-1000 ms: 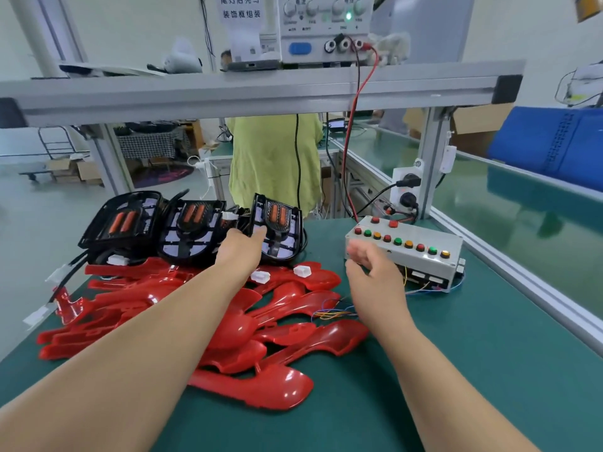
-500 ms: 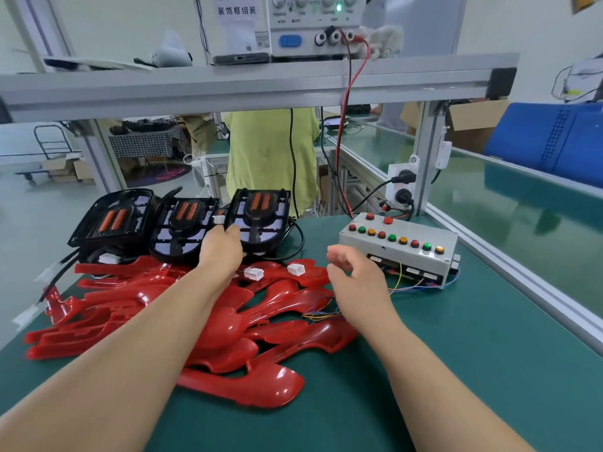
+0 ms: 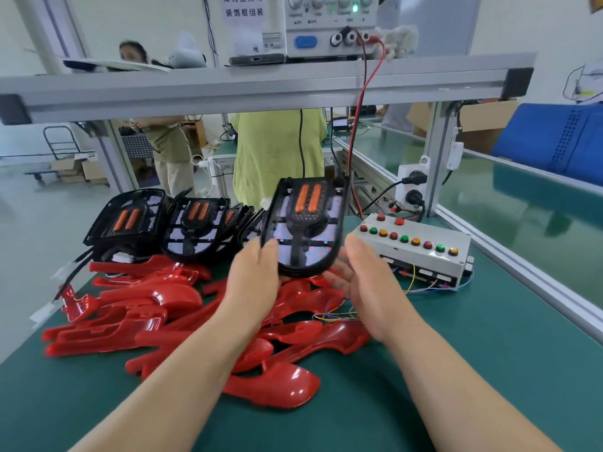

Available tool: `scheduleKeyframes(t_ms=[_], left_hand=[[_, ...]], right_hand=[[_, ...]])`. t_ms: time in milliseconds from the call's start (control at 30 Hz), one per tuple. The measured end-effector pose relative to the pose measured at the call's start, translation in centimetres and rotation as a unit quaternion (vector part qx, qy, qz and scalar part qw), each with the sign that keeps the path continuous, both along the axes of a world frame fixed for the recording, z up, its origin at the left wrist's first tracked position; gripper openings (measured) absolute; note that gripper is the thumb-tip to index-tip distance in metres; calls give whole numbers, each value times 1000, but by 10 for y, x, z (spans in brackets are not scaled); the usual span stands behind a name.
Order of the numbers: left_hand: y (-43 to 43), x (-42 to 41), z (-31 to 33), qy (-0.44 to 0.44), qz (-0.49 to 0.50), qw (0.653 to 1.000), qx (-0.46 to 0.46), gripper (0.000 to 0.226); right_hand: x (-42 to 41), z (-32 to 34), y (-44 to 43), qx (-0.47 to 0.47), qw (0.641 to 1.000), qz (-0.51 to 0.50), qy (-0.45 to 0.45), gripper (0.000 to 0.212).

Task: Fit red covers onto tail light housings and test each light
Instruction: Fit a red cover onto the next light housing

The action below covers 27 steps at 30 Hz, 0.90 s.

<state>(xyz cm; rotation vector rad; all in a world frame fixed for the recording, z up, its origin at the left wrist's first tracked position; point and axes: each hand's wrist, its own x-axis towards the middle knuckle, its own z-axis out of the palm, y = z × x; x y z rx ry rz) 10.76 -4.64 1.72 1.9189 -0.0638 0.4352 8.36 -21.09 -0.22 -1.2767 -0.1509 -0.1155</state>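
My left hand (image 3: 254, 275) grips a black tail light housing (image 3: 306, 226) by its lower left edge and holds it up, tilted toward me, above the bench. Two orange strips show near its top. My right hand (image 3: 365, 282) is at the housing's lower right edge, fingers stretched out under it and thumb up beside it. A pile of several glossy red covers (image 3: 156, 305) lies on the green mat below both hands. More black housings (image 3: 195, 226) lean in a row behind the pile, the leftmost housing (image 3: 130, 216) with cables trailing off it.
A grey test box (image 3: 414, 246) with coloured buttons and loose wires sits right of my hands. A power socket block (image 3: 412, 187) stands behind it. A power supply (image 3: 329, 24) sits on the overhead shelf with a red lead hanging down. People stand beyond the bench.
My left hand has lifted the rightmost housing out of the row and brought it toward me. My right hand has moved left from near the test box to the housing's lower edge.
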Motion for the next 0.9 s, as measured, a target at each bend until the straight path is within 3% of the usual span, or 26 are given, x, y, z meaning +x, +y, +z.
scheduleKeyframes(t_ms=[133,200,333,433,500,600,733,800,900], left_hand=[[-22,-19,-13,-24,-80,996,31,14],[-26,-21,-17,-8,-119,992,44,14],[-12,-6,-11,28,-108,994,-1,43],[11,12,-12,37,-21,997,-69,27],[27,19,-14,54,13,998,-40,23],[40,28,-15,77,37,996,24,54],[51,33,-7,52,5,998,-22,92],[54,33,-6,39,-43,998,2,80],[51,30,-11,3,-44,995,90,30]], right_hand=[[1,6,0,210,976,54,26,58],[3,4,-5,243,968,33,47,57],[7,0,-15,238,969,22,60,57],[7,-3,-16,224,971,53,65,56],[5,-3,-13,214,971,88,62,59],[0,-2,-10,188,972,135,49,57],[-5,-1,-8,132,974,177,44,54],[-7,1,-8,114,975,187,47,54],[-9,3,-9,107,973,198,44,52]])
